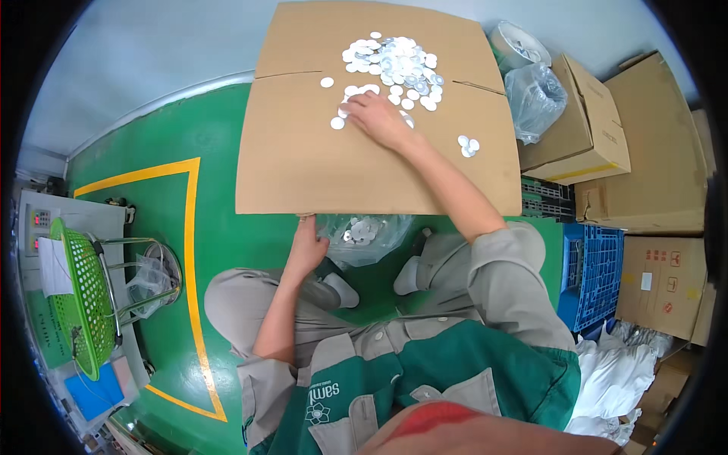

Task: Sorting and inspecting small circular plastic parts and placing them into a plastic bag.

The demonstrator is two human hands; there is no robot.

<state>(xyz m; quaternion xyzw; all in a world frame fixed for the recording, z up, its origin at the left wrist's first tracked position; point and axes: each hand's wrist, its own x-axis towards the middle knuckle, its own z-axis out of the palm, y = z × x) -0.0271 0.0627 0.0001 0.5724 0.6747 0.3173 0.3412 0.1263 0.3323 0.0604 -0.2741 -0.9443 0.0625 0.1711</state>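
1. The person sits on the green floor (220, 152) with a flat sheet of brown corrugated cardboard (303, 159) laid out in front as a work surface.
2. A heap of small white round discs (394, 64) lies at the far end of the sheet, with a few strays nearer, including a little cluster of discs (468, 145) off to the right.
3. The right hand (379, 117) rests palm down on the near edge of the heap, fingers spread and lightly curled over several discs; whether any are actually pinched I cannot tell.
4. The left hand (307, 246) is at the near edge of the cardboard, fingers up against it, next to a clear plastic bag (364, 235) holding more discs; I cannot see a firm grasp on either.
5. The discs look thin, light and smooth, probably slippery against each other, so they seem better swept or slid under flat fingers than picked singly; a single one would need lifting at its rim.
6. The bag looks soft and floppy, best held at its mouth.
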